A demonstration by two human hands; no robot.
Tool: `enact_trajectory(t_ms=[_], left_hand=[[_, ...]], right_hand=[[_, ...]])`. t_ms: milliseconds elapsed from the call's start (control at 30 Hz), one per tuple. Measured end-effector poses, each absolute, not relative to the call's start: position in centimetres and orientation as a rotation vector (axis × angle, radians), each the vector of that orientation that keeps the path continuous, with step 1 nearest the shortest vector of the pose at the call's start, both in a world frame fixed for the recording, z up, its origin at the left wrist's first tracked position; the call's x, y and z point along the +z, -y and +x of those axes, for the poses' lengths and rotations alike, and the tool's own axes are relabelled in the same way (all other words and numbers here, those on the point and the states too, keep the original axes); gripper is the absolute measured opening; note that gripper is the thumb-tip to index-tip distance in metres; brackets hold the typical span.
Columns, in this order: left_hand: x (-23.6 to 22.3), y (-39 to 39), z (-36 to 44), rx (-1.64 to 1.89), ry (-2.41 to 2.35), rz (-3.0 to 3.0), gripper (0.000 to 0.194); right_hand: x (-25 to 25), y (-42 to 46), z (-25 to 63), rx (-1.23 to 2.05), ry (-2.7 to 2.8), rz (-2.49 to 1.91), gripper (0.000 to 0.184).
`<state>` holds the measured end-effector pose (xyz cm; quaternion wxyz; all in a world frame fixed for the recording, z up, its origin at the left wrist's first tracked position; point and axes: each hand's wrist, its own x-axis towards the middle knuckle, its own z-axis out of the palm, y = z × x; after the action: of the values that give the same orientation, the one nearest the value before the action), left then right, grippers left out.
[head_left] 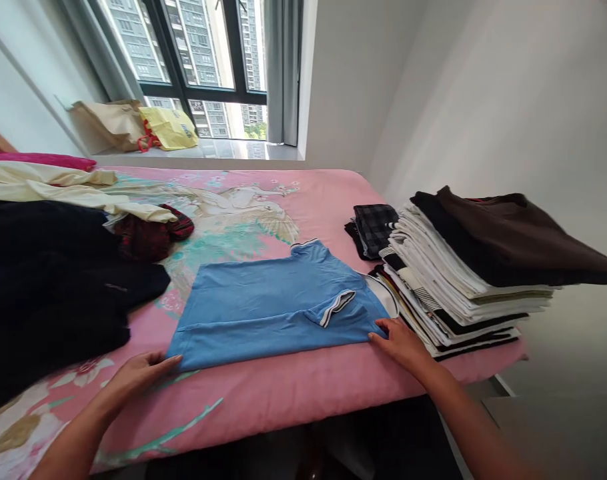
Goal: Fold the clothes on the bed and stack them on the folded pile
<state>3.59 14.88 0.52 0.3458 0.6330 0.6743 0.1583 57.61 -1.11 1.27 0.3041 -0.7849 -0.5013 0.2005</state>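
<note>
While the blue shirt [263,290] lies flat near the near edge of the bed [323,383], its hem toward the left and its collar toward the right, both hands are at its near side. The left hand [141,373] has its thumb and fingers closed narrowly on the hem's near corner; the right hand [401,343] pinches the near shoulder by the collar. A strip of pink sheet runs between the shirt and the bed's near edge, and a broader patterned stretch reaches to the far edge. On the left, a heap of dark clothes [53,287] lies just beside the shirt. On the right, a tall folded stack [438,260] stands close by the collar; whether they touch, I cannot tell. Its top brown garment [513,230] juts out to the right. Far left, a brown paper bag [113,123] and a yellow bag [172,128] sit side by side on the windowsill [228,149], their contents hidden.
</note>
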Motion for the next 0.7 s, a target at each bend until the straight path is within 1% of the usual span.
enact_trajectory(t_ms=[33, 100, 233, 300, 533, 633, 700], left_hand=[[1.3, -14.6, 3.8, 0.376, -1.646, 1.596, 0.052], [2.6, -13.8, 4.1, 0.376, -1.486, 1.516, 0.051], [3.8, -12.2, 4.5, 0.493, -1.635, 1.436, 0.042], [3.8, -11.5, 4.7, 0.519, -1.727, 1.414, 0.035], [4.2, -10.6, 6.0, 0.56, -1.761, 1.434, 0.035], [4.3, -9.9, 5.8, 0.536, -1.754, 1.453, 0.033], [4.0, -8.9, 5.1, 0.47, -1.74, 1.484, 0.037]], right_hand=[[1.3, 1.0, 57.4, 0.523, 1.354, -2.085, 0.021], [1.0, 0.9, 57.1, 0.601, 1.301, -2.054, 0.019], [-0.6, 1.4, 56.9, 0.914, 0.997, -1.973, 0.029], [-1.3, 1.6, 57.0, 0.963, 0.952, -1.962, 0.034], [-1.1, 1.4, 56.6, 0.807, 1.091, -2.156, 0.043], [-0.6, 2.3, 57.1, 0.764, 1.166, -2.15, 0.041], [-0.7, 3.6, 57.5, 0.767, 1.193, -2.146, 0.039]])
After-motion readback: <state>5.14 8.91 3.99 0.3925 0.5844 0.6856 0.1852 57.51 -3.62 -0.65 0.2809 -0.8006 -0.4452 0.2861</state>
